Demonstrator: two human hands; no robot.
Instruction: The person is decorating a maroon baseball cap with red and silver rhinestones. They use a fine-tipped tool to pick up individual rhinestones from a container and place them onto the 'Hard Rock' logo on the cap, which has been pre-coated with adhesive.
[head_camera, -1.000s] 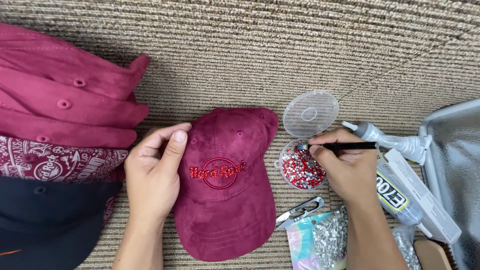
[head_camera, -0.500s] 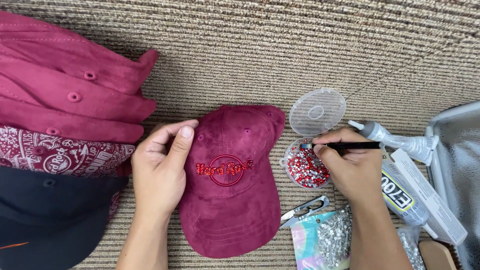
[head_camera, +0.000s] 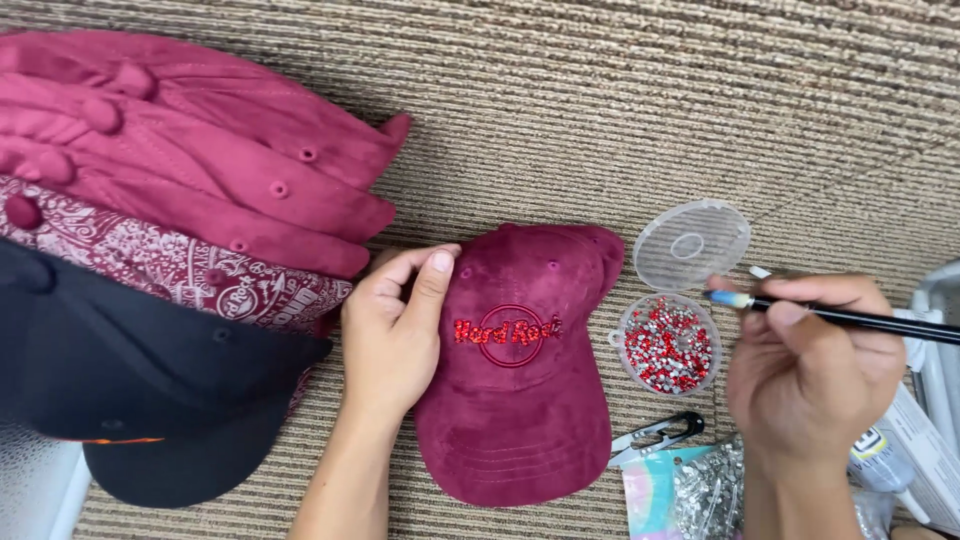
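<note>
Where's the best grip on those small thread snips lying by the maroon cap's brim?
Probably the black looped handle of the thread snips, taken from above and from the right. They lie flat on the carpet, blades pointing left toward the maroon cap, so the handle end is blunt and free.

The left hand (head_camera: 392, 325) lies flat, fingers loosely curled, thumb extended; the right hand (head_camera: 812, 372) pinches closed, wrist bent.

stacked caps (head_camera: 190, 200) — snips (head_camera: 655, 437) — glue tube (head_camera: 880, 458)
</note>
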